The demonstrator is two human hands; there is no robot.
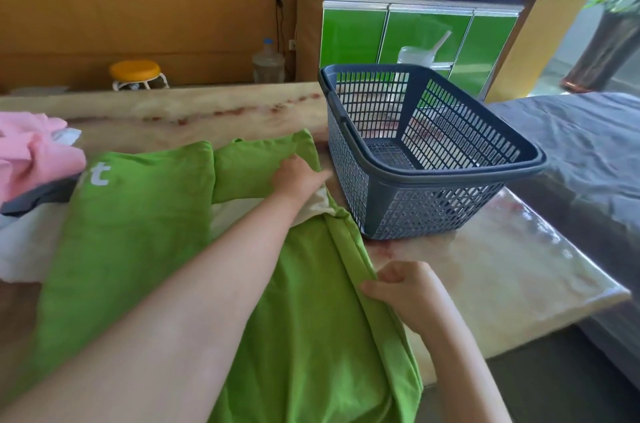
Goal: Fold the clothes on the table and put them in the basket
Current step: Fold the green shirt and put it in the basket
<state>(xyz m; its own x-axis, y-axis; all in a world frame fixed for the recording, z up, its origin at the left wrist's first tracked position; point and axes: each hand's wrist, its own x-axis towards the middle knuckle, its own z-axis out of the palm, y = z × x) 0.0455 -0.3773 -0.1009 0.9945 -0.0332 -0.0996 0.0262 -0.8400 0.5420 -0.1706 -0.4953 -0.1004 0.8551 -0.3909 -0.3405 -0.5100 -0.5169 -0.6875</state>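
Head view: we are mid-fold on the green shirt (138, 232), lying on the worktop (485, 266) just left of the empty basket (450, 169). Our right hand (401, 291) pinches its right edge. Our left hand (298, 176) rests on its far part, fingers too blurred to judge. Pink clothes (34, 159) wait at the far left.

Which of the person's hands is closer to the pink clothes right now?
Left. The left hand lies on the green shirt, right of the pink clothes; the right hand grips the shirt's edge farther right and nearer the person.
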